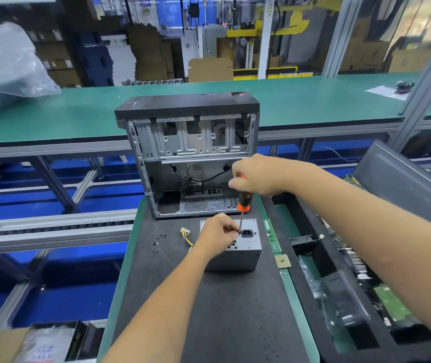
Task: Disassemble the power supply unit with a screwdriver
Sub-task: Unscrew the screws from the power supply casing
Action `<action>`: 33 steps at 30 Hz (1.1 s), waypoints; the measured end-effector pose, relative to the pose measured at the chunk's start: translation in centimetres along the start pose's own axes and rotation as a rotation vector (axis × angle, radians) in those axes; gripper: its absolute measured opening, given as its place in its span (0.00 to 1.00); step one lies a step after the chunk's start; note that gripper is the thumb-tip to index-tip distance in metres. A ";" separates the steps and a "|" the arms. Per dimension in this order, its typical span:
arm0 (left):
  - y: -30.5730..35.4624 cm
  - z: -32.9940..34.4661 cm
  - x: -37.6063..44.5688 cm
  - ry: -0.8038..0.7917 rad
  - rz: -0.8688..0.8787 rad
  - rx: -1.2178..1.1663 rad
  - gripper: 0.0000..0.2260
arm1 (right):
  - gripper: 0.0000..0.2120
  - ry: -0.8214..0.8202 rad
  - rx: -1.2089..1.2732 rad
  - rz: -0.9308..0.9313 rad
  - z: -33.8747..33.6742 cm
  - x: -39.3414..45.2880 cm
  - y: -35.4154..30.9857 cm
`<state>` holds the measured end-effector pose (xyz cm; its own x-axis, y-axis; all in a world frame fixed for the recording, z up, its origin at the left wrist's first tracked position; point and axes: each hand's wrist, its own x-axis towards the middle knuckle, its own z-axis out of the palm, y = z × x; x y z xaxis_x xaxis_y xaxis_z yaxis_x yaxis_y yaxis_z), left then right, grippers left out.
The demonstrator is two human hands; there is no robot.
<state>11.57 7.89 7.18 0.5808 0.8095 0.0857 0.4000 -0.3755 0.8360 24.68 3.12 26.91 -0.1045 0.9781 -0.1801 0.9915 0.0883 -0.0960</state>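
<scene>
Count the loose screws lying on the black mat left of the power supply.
About 6, small and blurry: a cluster of loose screws nearest the computer case, a pair below it, a pair nearest the camera. The left hand may hide more.

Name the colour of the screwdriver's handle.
Orange and black, on the screwdriver; the head view shows it best.

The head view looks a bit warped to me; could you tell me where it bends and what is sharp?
Head view: wide-angle bend curves the conveyor edges; the screwdriver and power supply are sharp, the far background softer.
</scene>
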 end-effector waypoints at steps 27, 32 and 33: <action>1.0 1.3 0.2 0.042 -0.036 0.222 0.17 | 0.05 0.123 0.157 -0.029 0.5 -1.8 1.1; 1.5 1.2 0.2 -0.009 0.007 0.417 0.18 | 0.06 0.145 0.191 -0.002 0.6 -2.3 1.4; 1.5 1.2 0.2 -0.016 0.023 0.447 0.18 | 0.06 0.147 0.192 0.006 0.7 -2.4 1.5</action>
<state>13.20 6.95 7.82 0.6029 0.7927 0.0898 0.6519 -0.5544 0.5175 26.34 0.81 26.50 -0.0724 0.9967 -0.0379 0.9575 0.0588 -0.2824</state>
